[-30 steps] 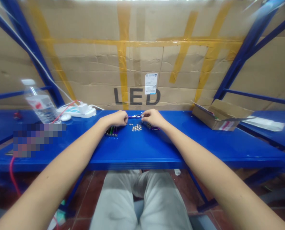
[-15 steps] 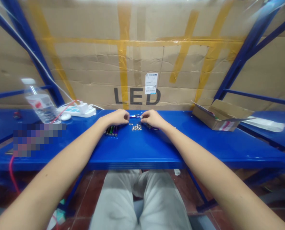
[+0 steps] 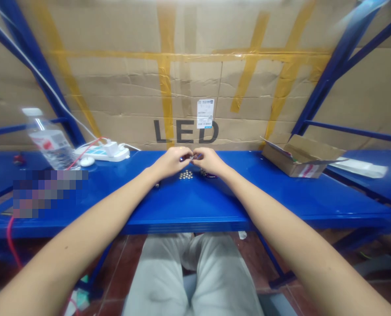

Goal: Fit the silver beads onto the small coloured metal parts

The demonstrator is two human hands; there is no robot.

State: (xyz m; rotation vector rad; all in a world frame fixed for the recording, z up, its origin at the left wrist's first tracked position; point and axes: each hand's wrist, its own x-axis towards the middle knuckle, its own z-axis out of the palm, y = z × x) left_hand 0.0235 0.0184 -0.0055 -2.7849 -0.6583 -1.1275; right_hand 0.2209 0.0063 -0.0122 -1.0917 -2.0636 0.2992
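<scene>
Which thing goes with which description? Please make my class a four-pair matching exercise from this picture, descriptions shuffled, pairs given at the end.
Things
1. metal pieces
2. bottle
3. box
4. label

Descriptions
A. brown and open-topped, on the person's right
B. white, overlapping a printed letter on the cardboard
C. clustered on the table, just nearer the person than the left hand and right hand
D. clear, on the person's left

Pairs: 1-C, 2-D, 3-A, 4-B
</scene>
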